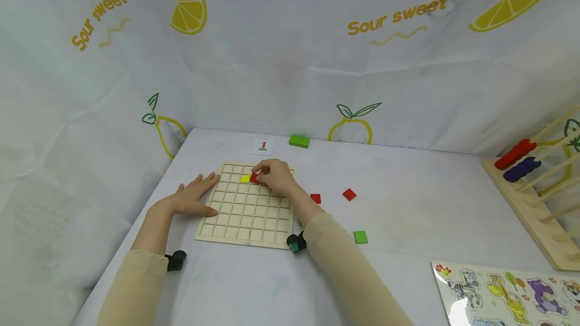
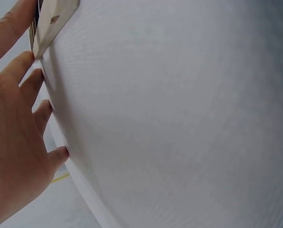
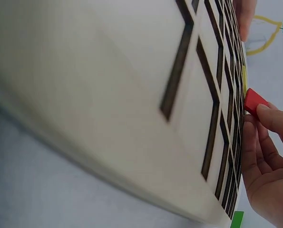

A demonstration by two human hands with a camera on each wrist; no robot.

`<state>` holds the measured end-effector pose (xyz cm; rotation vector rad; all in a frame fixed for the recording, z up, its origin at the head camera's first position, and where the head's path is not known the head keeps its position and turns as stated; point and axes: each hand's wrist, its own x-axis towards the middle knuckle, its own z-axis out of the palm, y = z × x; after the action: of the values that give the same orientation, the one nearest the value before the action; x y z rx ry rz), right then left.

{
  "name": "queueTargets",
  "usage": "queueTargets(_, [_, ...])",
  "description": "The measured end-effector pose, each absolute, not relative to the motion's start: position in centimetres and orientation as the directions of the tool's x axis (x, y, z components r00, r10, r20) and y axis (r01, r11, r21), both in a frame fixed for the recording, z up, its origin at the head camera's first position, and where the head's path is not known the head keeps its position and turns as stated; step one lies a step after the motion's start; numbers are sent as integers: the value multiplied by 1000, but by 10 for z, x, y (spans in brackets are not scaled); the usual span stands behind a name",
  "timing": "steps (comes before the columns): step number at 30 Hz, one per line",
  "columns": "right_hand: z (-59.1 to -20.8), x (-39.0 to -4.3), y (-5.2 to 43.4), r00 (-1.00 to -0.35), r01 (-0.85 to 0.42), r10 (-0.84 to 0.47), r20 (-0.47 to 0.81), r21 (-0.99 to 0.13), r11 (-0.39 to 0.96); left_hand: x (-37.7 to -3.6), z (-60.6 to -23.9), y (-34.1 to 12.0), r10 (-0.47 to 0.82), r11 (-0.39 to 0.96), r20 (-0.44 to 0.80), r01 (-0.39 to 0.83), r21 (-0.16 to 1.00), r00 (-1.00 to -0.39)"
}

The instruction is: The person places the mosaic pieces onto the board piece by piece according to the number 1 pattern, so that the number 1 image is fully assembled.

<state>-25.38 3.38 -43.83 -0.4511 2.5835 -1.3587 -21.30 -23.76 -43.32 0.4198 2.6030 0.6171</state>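
white table point(image 1: 408, 230) under grid board point(image 1: 251, 210), card point(image 1: 263, 147), green block point(image 1: 299, 142), tiles point(image 1: 349, 194), animal puzzle point(image 1: 491, 278), bead frame point(image 1: 522, 206)

The right hand point(image 1: 276, 176) partly hides the red tile point(image 1: 255, 178) and board point(image 1: 246, 210); its arm point(image 1: 349, 265), one green tile point(image 1: 300, 223). The right edge crops the abacus point(image 1: 527, 215) and puzzle point(image 1: 512, 296). The card point(image 1: 263, 147) is too small to read.

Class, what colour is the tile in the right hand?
The tile is red, clearest in the right wrist view.
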Motion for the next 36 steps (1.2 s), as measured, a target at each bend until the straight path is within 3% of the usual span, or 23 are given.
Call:
queueTargets(22, [-439, -252, 30, -938, -190, -343, -54, -747, 637, -214, -432, -237, 355, 836, -378, 109, 538, -855])
queueTargets(36, [-438, -251, 30, -937, -187, -343, -62, -739, 647, -211, -432, -240, 386, 837, -344, 169, 521, -856])
